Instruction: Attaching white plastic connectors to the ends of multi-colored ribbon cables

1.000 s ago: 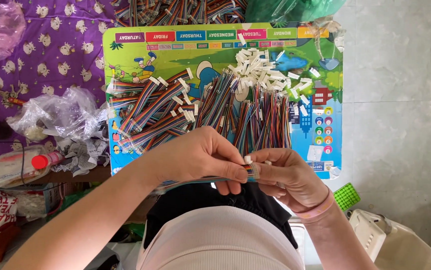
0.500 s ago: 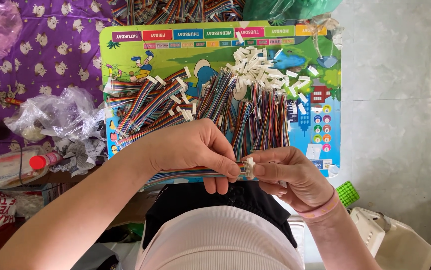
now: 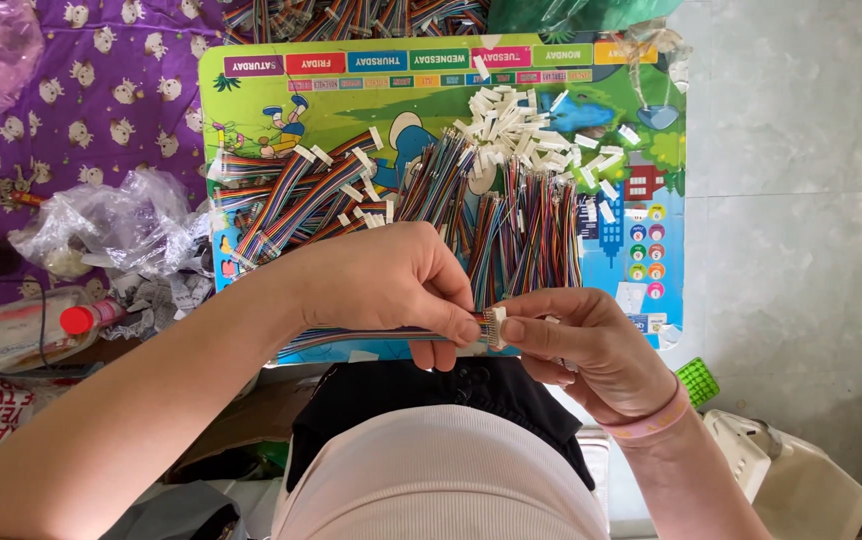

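My left hand (image 3: 391, 280) pinches a flat multicoloured ribbon cable (image 3: 351, 336) near its end, the cable trailing left under my wrist. My right hand (image 3: 581, 345) pinches a small white connector (image 3: 496, 327) at the cable's tip, thumb and forefinger closed on it. Both hands meet just above the near edge of a colourful children's board (image 3: 251, 100). On the board lie bundles of ribbon cables (image 3: 511, 235) and a heap of loose white connectors (image 3: 511, 125).
Crumpled clear plastic bags (image 3: 111, 225) lie left of the board on a purple patterned cloth (image 3: 71, 100). A red-capped bottle (image 3: 86, 318) sits lower left. More cable bundles (image 3: 351, 15) lie beyond the board. A white box (image 3: 801, 480) and a small green object (image 3: 696, 380) sit on the tiled floor at right.
My hands have stayed together at the board's near edge; the connector now sits against the cable tip between my fingertips. The piles on the board have not moved.
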